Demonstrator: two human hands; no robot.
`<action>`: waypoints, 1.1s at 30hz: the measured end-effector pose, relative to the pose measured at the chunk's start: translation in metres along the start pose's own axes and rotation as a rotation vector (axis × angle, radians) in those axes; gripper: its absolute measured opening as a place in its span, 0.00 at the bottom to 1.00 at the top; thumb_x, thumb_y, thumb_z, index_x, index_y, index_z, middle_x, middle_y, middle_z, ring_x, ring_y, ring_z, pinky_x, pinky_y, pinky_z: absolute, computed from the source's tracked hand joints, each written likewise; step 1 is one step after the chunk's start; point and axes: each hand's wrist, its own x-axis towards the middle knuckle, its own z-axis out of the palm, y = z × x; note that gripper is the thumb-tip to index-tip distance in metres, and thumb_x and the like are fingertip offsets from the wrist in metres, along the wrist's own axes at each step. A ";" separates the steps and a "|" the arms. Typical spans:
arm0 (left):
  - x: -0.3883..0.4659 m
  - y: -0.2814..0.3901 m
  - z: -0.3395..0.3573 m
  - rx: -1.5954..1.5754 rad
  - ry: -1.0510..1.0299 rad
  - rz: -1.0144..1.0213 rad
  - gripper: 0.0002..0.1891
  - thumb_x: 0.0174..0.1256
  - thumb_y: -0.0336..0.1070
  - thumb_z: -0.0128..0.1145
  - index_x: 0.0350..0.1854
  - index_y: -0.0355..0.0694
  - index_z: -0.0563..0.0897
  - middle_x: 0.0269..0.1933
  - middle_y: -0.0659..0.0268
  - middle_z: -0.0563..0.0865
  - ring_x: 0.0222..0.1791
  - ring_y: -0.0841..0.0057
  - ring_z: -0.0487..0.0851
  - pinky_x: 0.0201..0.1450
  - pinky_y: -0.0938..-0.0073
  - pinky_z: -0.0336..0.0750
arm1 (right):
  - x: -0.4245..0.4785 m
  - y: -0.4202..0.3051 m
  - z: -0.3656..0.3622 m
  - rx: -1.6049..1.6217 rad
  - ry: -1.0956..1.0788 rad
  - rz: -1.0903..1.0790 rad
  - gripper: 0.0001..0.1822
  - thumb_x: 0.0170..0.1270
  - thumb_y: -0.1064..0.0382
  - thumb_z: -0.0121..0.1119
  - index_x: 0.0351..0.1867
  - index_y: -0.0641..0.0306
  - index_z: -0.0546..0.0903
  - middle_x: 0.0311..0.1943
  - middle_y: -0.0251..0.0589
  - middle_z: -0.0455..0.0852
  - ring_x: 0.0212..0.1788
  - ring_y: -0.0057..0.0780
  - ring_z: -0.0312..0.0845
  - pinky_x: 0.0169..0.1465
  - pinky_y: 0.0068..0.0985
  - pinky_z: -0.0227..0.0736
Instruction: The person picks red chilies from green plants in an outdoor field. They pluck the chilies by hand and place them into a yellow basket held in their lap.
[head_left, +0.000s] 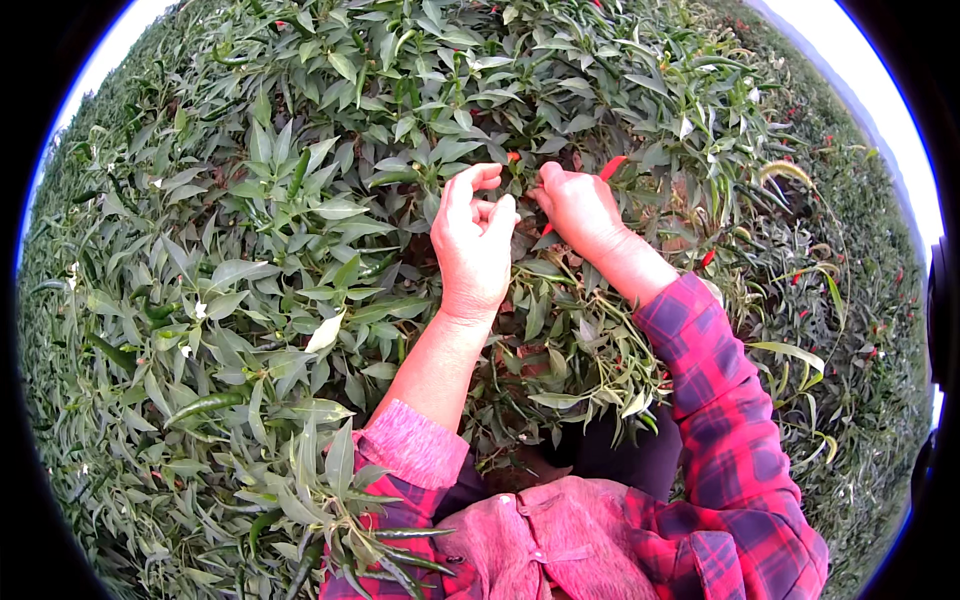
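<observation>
My right hand (581, 206) is closed, its back turned up, among the leaves of a chili pepper plant. A red chili pepper (613, 167) sticks out past its far side, and a bit of red (548, 228) shows below the palm; the fingers hide the rest. Just to the left, my left hand (474, 225) is raised with curled fingers and a gap between thumb and fingertips, with nothing visible in it. Another red chili (513, 157) peeks out between the two hands, partly behind leaves.
Dense chili plants surround me, bearing green chilies (206, 406) and small white flowers (200, 310). A leafy branch (337, 487) overlaps my left sleeve. Bent stems (615, 322) hang under my right forearm. On the right are a red chili (708, 259) and a grass seed head (785, 172).
</observation>
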 end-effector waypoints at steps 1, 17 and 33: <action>0.003 -0.005 -0.003 0.055 -0.007 -0.017 0.17 0.65 0.24 0.56 0.56 0.33 0.75 0.52 0.61 0.80 0.31 0.87 0.82 0.23 0.88 0.71 | -0.002 -0.004 -0.001 -0.007 0.003 -0.014 0.13 0.60 0.59 0.63 0.36 0.63 0.71 0.21 0.50 0.82 0.28 0.53 0.81 0.32 0.44 0.75; 0.013 -0.060 0.000 0.346 -0.366 0.048 0.13 0.67 0.22 0.51 0.52 0.30 0.80 0.42 0.61 0.83 0.34 0.77 0.86 0.35 0.77 0.81 | -0.022 -0.022 -0.009 -0.085 -0.152 -0.076 0.10 0.61 0.65 0.54 0.38 0.70 0.73 0.25 0.53 0.85 0.29 0.50 0.85 0.31 0.43 0.79; 0.017 -0.043 -0.001 0.449 -0.005 0.171 0.11 0.65 0.33 0.59 0.48 0.36 0.81 0.36 0.56 0.82 0.29 0.66 0.81 0.36 0.67 0.76 | -0.013 -0.021 -0.010 0.298 0.136 0.216 0.13 0.63 0.58 0.63 0.36 0.66 0.76 0.24 0.53 0.84 0.30 0.52 0.83 0.34 0.42 0.78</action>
